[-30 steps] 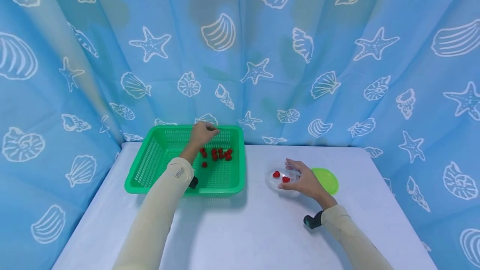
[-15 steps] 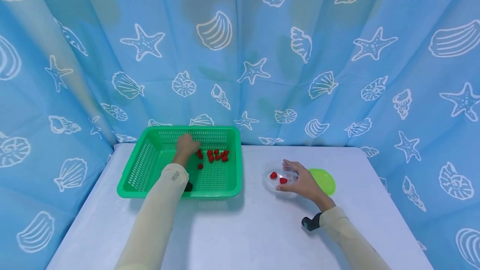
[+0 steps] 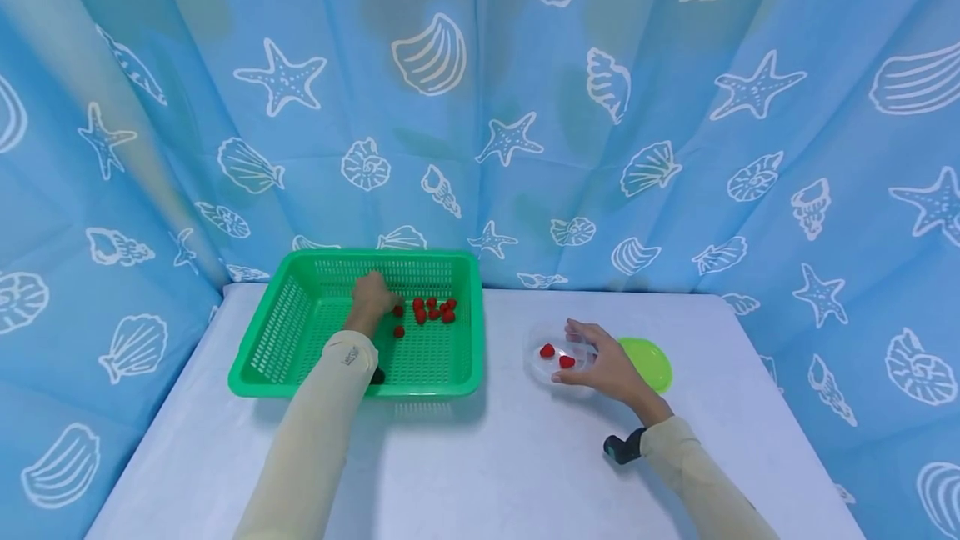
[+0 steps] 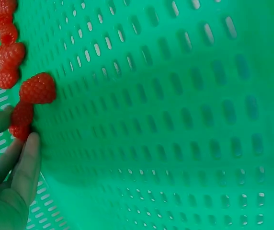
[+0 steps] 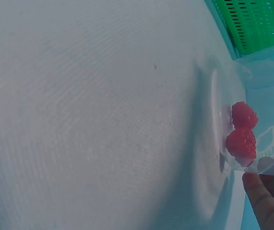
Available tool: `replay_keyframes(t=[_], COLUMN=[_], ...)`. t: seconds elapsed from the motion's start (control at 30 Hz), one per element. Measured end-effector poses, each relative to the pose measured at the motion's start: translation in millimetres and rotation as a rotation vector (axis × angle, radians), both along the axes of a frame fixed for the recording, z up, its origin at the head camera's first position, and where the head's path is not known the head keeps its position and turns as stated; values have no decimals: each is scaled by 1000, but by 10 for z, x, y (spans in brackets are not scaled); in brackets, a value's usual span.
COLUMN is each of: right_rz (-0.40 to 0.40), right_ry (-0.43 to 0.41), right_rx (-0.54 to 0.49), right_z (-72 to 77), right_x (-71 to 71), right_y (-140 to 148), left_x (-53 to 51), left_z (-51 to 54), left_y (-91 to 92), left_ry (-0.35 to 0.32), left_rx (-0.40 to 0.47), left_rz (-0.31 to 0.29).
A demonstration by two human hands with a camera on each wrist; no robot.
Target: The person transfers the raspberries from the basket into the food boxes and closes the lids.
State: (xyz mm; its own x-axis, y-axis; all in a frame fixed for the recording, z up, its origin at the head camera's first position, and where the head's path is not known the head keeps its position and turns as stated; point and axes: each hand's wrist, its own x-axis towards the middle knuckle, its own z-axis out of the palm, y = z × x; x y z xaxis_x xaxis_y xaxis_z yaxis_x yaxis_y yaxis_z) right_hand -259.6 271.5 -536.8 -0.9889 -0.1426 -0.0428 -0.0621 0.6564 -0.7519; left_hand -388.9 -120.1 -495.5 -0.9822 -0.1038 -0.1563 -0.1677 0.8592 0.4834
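Inside the green basket [image 3: 438, 369], my left hand [image 3: 372, 298] reaches down to the raspberries. Its fingertips pinch a raspberry [image 4: 20, 130] in the left wrist view, close beside another raspberry [image 4: 38, 88]. Several more raspberries [image 3: 420, 317] lie loose on the basket floor to the right of that hand. My right hand [image 3: 611, 365] holds a clear plastic container [image 3: 534, 367] at its right side, thumb and fingers spread around the wall. Two raspberries [image 5: 242, 143] rest on the container's bottom.
A light green round lid [image 3: 651, 365] lies on the white table [image 3: 480, 473], behind and right of my right hand. Blue curtains [image 3: 555, 107] with shell prints rise at the back and both sides.
My left hand has gone from above the basket's back down to the raspberries and now pinches one. The right hand stays around the container. The head view has shifted slightly.
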Motion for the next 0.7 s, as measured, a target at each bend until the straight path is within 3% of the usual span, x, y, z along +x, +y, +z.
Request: replay_keyframes(t=[0.23,0.5,0.7], right_rz=[1,2,-3], right_ry=[4,0,4], right_rx=[-5,-16,-17], right_z=[-2,-1,7], right_x=[-13,12,9], right_y=[0,-10,-7], left_x=[-23,15,41], left_z=[-1,31,73], left_y=[-7,-19,-7], left_ry=[-6,-7,18], left_rx=[-31,18,52], left_rz=[-11,1,-56])
